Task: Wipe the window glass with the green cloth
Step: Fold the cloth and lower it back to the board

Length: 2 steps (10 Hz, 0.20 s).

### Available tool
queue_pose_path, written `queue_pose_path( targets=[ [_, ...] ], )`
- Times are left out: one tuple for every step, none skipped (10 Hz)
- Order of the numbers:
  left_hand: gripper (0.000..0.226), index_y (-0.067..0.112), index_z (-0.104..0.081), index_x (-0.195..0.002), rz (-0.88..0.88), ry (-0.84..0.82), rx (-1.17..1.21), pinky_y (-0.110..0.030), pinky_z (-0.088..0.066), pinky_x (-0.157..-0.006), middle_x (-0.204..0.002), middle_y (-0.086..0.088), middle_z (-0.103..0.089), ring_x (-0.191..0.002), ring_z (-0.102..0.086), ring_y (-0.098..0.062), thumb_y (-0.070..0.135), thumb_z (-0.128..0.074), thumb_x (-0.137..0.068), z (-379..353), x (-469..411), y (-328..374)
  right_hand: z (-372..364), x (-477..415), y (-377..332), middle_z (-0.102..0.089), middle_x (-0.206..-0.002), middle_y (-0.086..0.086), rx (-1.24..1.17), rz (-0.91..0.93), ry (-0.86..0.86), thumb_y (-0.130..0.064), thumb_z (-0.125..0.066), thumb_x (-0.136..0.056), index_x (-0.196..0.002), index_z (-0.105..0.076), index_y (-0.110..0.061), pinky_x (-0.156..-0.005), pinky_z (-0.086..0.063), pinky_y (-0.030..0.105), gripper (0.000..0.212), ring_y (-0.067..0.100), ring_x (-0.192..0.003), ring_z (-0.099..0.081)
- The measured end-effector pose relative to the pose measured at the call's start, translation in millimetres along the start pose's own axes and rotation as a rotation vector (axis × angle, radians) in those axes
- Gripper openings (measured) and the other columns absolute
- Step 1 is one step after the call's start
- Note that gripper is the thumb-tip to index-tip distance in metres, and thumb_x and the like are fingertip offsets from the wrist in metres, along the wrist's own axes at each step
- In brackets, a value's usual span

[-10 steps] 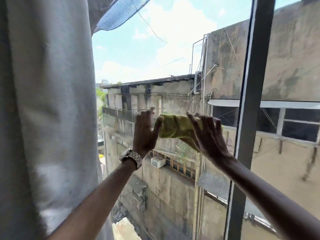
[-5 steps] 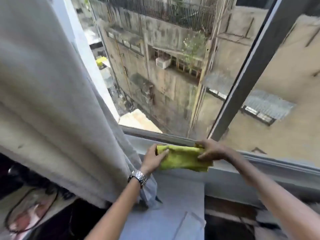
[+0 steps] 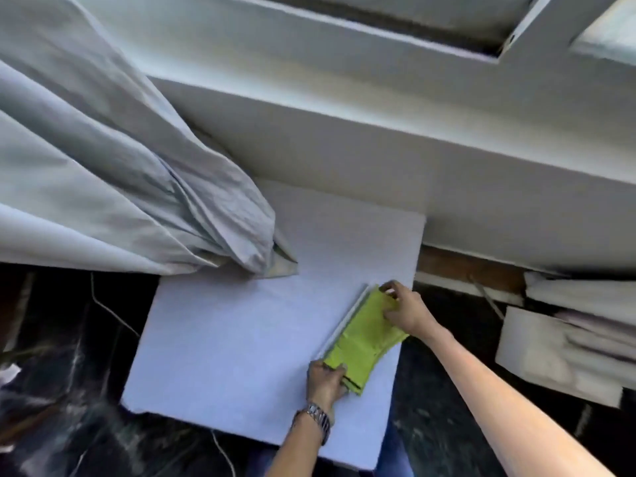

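The green cloth (image 3: 364,339), folded into a long strip, lies on a white board (image 3: 241,339) below the window. My left hand (image 3: 325,380), with a metal watch on its wrist, grips the cloth's near end. My right hand (image 3: 406,313) pinches its far end with the fingertips. The window frame (image 3: 378,46) runs along the top of the view; almost no glass shows.
A grey curtain (image 3: 103,173) hangs bunched at the left, its hem resting on the board. A white sill ledge (image 3: 447,173) runs behind the board. Stacked white foam pieces (image 3: 564,346) sit at the right. Dark clutter with wires (image 3: 69,390) lies at the lower left.
The view has dropped from the glass to the board below the sill. Both hands have brought the cloth down from the window to the sill and then onto the board.
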<state>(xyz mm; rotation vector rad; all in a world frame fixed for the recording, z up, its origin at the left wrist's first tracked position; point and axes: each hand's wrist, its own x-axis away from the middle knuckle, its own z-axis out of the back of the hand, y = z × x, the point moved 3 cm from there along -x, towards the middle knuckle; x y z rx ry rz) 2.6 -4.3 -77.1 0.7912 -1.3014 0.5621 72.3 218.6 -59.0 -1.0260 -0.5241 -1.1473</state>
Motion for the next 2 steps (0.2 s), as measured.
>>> queue_pose_path(
  targets=[
    [0.01, -0.006, -0.07, -0.092, -0.002, 0.099, -0.059, -0.054, -0.059, -0.089, -0.102, -0.029, -0.073, -0.091, -0.068, -0.031, -0.001, -0.063, -0.086, -7, -17, -16, -11, -9, 9, -0.065, -0.124, 0.019, 0.097, 0.035, 0.013, 0.002, -0.064, -0.078, -0.133, -0.054, -0.009, -0.088, -0.05, 0.036, 0.057, 0.036, -0.115, -0.061],
    [0.036, -0.008, -0.062, -0.117, 0.066, 0.165, -0.118, -0.051, -0.059, -0.091, -0.117, -0.028, -0.07, -0.104, -0.07, -0.038, 0.012, -0.064, -0.088, -10, -2, -3, -8, 7, -4, -0.055, -0.135, 0.017, 0.297, 0.125, 0.083, -0.009, -0.066, -0.084, -0.141, -0.047, -0.011, -0.097, -0.05, 0.044, 0.06, 0.038, -0.124, -0.052]
  ],
)
